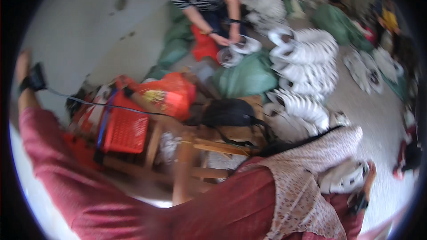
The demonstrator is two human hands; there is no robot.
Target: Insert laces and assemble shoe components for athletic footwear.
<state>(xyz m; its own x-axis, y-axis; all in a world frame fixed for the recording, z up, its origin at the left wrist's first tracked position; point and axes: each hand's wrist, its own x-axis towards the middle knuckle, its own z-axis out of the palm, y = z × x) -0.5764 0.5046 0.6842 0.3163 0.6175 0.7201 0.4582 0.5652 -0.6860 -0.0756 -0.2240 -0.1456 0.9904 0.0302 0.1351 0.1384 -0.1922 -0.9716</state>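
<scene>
At the lower right, my right hand (pixel 368 179) is closed along the side of a white shoe (pixel 341 178), with its fingers partly hidden. A dark band with a device circles that wrist. My left arm, in a dark red sleeve, reaches up along the left rim. My left hand (pixel 24 64) is raised in front of the pale wall, blurred, with its fingers hard to make out. A black device (pixel 37 78) sits at the left wrist, and a cable runs from it to the right. A patterned cloth (pixel 293 191) covers my lap.
Stacked white shoes (pixel 307 62) rise right of centre. A person (pixel 207 0) in a striped shirt handles white shoes (pixel 240 46) above a green sack (pixel 247 75). Wooden stool (pixel 181 166), black bag (pixel 229 113), red basket (pixel 126 129) and red plastic bag (pixel 167 93) crowd the middle.
</scene>
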